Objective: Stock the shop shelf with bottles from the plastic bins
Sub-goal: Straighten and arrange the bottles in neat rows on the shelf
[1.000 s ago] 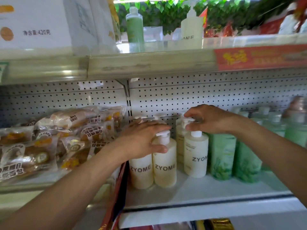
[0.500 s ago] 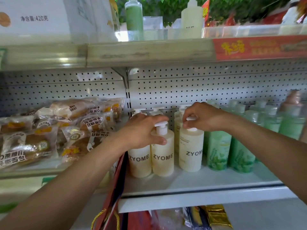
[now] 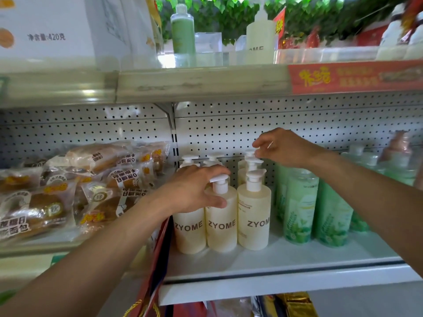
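Cream ZYOME pump bottles stand in rows at the left end of the white shelf (image 3: 274, 259). My left hand (image 3: 194, 191) grips the middle front bottle (image 3: 220, 223) at its neck, fingers over the white pump and thumb on its shoulder. The front right bottle (image 3: 254, 216) stands free beside it. My right hand (image 3: 281, 147) hovers above and behind that bottle. Its loosely curled fingertips are at the pump head of a rear bottle (image 3: 250, 154) and hold nothing that I can see. No plastic bin is in view.
Green bottles (image 3: 299, 209) fill the shelf to the right of the cream ones. Wrapped bread packets (image 3: 68, 191) lie on the left shelf section. The upper shelf (image 3: 201, 81) hangs low overhead and carries a green bottle (image 3: 183, 35) and a white one (image 3: 259, 30). A red bag (image 3: 158, 271) hangs at the shelf's front left.
My right hand has let go of the front right bottle's pump and risen up and back. My left hand keeps its grip on the middle front bottle.
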Demonstrator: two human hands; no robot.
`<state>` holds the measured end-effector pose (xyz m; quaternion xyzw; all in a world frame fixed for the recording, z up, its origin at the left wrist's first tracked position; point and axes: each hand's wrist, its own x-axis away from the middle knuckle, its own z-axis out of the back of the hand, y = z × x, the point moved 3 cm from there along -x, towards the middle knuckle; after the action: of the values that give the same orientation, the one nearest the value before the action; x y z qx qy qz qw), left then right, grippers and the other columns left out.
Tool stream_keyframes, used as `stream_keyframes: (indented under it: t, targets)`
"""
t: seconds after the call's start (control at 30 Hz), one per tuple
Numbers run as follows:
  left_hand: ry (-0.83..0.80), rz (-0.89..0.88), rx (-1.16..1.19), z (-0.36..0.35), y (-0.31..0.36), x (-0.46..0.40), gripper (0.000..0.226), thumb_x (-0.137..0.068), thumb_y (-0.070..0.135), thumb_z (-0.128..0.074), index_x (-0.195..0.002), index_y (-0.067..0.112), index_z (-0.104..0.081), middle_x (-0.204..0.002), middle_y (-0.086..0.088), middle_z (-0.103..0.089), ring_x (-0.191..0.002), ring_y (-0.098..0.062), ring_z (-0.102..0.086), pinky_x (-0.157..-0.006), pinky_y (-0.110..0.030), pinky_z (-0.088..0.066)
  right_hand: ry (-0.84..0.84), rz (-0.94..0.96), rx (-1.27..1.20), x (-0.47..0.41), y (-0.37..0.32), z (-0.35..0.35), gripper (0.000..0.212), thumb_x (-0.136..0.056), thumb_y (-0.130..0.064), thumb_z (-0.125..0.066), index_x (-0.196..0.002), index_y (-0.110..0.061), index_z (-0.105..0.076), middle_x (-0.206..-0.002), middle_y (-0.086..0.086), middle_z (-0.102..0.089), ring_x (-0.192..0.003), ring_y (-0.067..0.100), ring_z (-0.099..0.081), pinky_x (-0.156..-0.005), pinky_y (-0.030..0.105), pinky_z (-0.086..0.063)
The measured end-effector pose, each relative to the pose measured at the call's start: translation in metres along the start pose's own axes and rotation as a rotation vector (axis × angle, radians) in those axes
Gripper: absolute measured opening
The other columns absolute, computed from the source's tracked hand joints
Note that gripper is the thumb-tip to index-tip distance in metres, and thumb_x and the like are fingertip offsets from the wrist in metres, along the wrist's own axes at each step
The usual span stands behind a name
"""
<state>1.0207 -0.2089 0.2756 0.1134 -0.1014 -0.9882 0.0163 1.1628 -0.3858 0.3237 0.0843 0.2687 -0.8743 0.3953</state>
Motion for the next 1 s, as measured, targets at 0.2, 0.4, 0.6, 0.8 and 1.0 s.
stream_keyframes:
  t: [0.2,0.4,0.6,0.8,1.0]
  targets:
    - [0.013,0.008,-0.011,-0.001,-0.002,-0.001,0.073,-0.074,0.061,-0.071,-0.136,0.054,-0.034,-0.136,0.013,-0.051,-0.108,-0.018,-0.053,-0.1,-0.039,-0.042,-0.167,-0.023,0.202,-0.026,0.016,-0.029,0.04,-0.088,-0.032,-0.067,-0.126,-0.021,-0.06,-0.132,0.001,-0.054,-0.111,0.018,-0.055,-0.093,0.032,-0.044]
    - [0.027,-0.01,-0.036,0.002,0.001,0.002,0.072,-0.075,0.06,-0.07,-0.138,0.051,-0.035,-0.134,0.012,-0.052,-0.116,-0.017,-0.049,-0.101,-0.034,-0.039,-0.156,-0.041,0.151,-0.04,0.011,-0.037,0.029,-0.089,-0.03,-0.067,-0.115,-0.017,-0.066,-0.12,0.004,-0.061,-0.102,0.019,-0.058,-0.082,0.028,-0.044]
    - [0.031,0.011,-0.026,0.0,0.0,0.002,0.069,-0.074,0.062,-0.069,-0.134,0.056,-0.034,-0.133,0.011,-0.05,-0.116,-0.017,-0.047,-0.094,-0.03,-0.037,-0.251,0.01,0.002,-0.039,-0.001,-0.037,0.017,-0.087,-0.019,-0.068,-0.103,-0.024,-0.069,-0.092,-0.005,-0.063,-0.074,0.001,-0.057,-0.071,0.023,-0.045]
    - [-0.003,-0.009,-0.048,0.001,0.001,0.0,0.069,-0.076,0.062,-0.067,-0.136,0.054,-0.034,-0.136,0.014,-0.049,-0.121,-0.015,-0.044,-0.096,-0.029,-0.036,-0.377,-0.019,-0.034,-0.036,-0.007,-0.033,0.018,-0.086,-0.022,-0.071,-0.102,-0.03,-0.067,-0.096,-0.001,-0.067,-0.09,0.019,-0.069,-0.086,0.033,-0.054]
    - [0.046,-0.024,0.329,0.024,-0.008,-0.013,0.056,-0.082,0.068,-0.046,-0.133,0.046,-0.047,-0.138,0.016,-0.05,-0.123,-0.002,-0.046,-0.1,-0.022,-0.038,-0.005,-0.003,-0.081,-0.057,0.008,-0.014,0.022,-0.095,-0.023,-0.057,-0.112,-0.015,-0.069,-0.118,0.004,-0.066,-0.1,0.021,-0.063,-0.088,0.031,-0.049]
